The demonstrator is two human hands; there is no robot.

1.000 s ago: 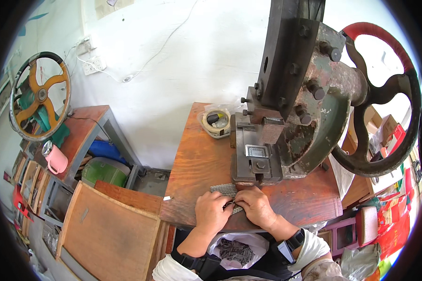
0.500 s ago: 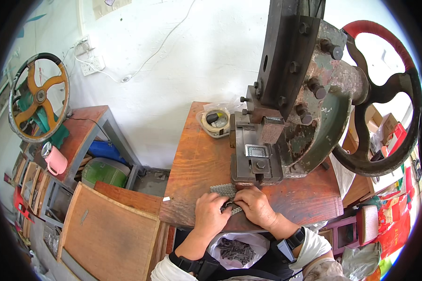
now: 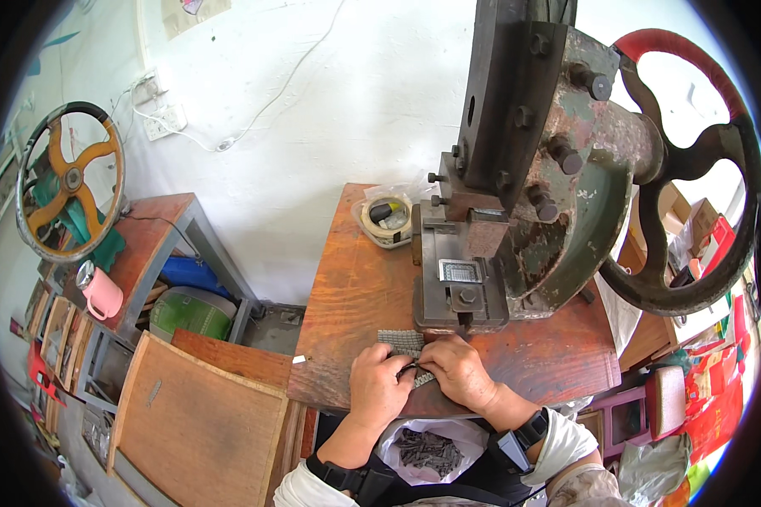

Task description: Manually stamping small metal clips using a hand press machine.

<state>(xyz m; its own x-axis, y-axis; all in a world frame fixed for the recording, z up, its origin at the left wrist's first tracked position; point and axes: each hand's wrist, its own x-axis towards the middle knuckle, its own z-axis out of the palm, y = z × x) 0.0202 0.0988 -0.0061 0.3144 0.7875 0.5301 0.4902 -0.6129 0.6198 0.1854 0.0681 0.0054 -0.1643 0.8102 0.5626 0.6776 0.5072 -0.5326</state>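
Observation:
On the near edge of a worn wooden bench, my left hand and my right hand rest close together. Between their fingertips they pinch a small dark metal piece. A grey textured strip of parts lies just beyond my fingers, and its end shows under my right hand. Directly behind stands a heavy iron press with its die block open. In my lap sits a white bag of dark small parts.
The press's big flywheel hangs off the right. A roll of tape stands at the back of the bench. At the left are a wooden board, a lower table with a pink mug and another wheel.
Both hands have stayed at the bench's front edge, with only slight finger shifts around the small piece. The view has tilted a little.

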